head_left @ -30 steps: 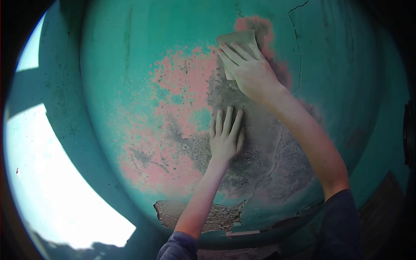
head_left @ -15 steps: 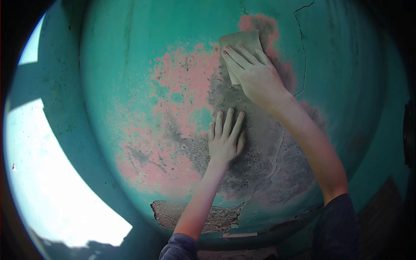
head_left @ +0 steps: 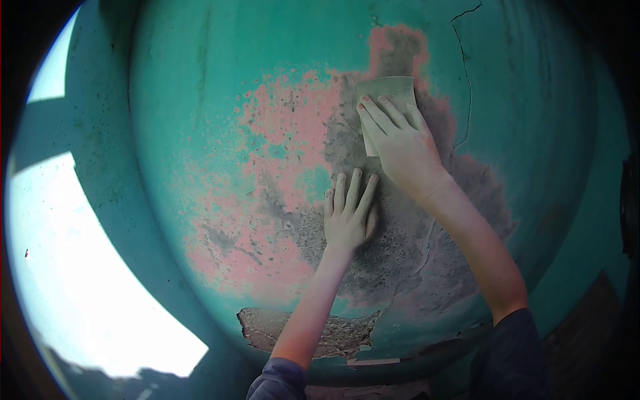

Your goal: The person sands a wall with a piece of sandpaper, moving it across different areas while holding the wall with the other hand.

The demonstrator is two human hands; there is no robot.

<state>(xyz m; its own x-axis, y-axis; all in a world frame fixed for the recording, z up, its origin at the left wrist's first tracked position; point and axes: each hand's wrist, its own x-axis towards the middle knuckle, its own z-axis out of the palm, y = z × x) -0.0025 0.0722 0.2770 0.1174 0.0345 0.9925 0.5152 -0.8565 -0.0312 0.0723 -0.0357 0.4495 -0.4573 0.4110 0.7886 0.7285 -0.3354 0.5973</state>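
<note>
In the head view my right hand lies flat over a grey-green sheet of sandpaper, pressing it against the upper part of a worn patch on the green painted wall. Its fingers point up and to the left, and the sheet's top and left edges show around them. Lower and to the left, my left hand rests on the bare grey area with fingers stretched and somewhat apart, holding nothing. Both hands look coated with pale dust. Pink paint shows to the left of the grey area.
A thin crack runs down the wall at the upper right. Below my hands, a broken-off area exposes rough material. Bright window openings stand on the left, past a green side surface.
My right hand has slid down and slightly right with the sandpaper, uncovering the grey strip above. My left hand stays on the same spot; the view has shifted slightly.
</note>
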